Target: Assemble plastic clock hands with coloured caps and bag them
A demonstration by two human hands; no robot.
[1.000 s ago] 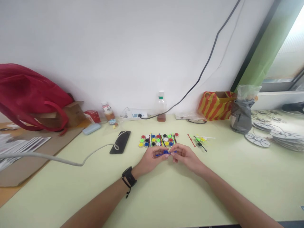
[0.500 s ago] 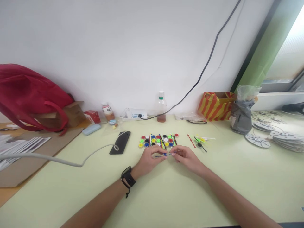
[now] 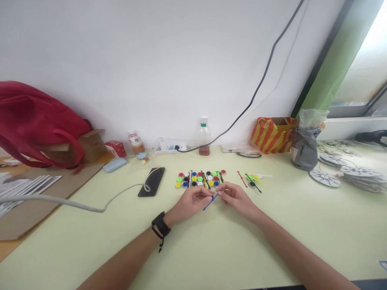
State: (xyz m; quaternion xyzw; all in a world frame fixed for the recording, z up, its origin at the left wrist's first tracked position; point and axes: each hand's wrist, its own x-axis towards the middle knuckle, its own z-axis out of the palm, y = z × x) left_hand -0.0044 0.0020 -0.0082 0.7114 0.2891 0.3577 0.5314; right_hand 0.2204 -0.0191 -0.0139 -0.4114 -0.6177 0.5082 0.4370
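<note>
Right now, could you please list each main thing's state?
Blue plastic arrow-tipped strip: held, slanted
Left hand: pinching
Right hand: pinching
Coloured round discs: laid in rows
Black rectangular device: lying flat
Clear plastic bottle: upright, capped, partly filled
Striped red-yellow bag: standing, open
White power strip: black plug inserted

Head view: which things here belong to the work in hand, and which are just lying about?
Belong, judging by likeness:
Blue arrow-tipped stick, in the left hand and right hand
Coloured discs, in rows
Slim sticks among them
Red stick, off to the right

Apparently just lying about:
Black phone-like slab
Bottle with green neck band
Power strip
Striped bag
Red bag
</note>
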